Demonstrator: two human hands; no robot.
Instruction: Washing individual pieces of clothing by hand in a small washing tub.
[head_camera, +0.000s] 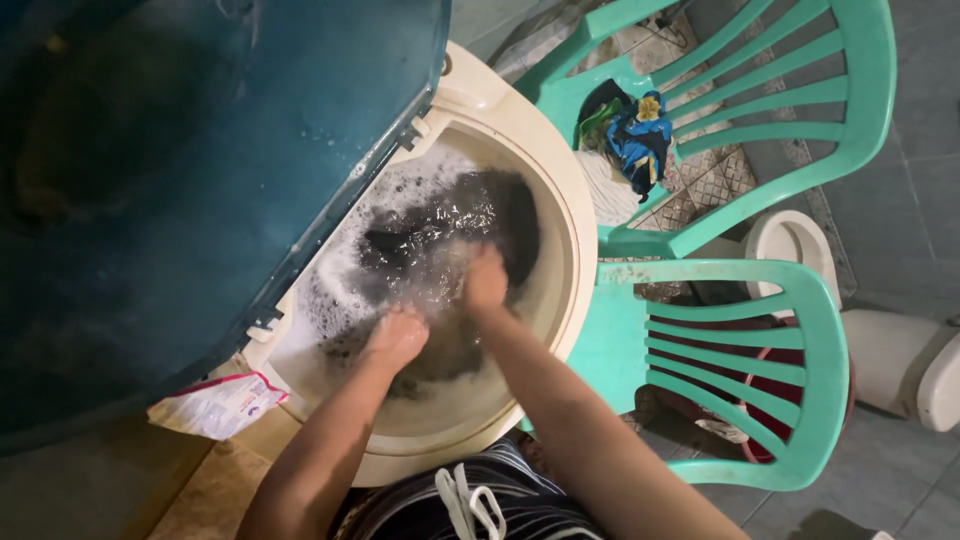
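Dark garment (450, 225) in sudsy tub (560, 250), left hand (397, 337), right hand (486, 282) submerged

Both hands plunge into a cream washing tub (560, 200) of foamy water: the left hand (397, 338) and right hand (486, 280) press on dark laundry (440, 230). Two green plastic chairs (740, 330) stand beside the tub, one holding clothes (630, 140).
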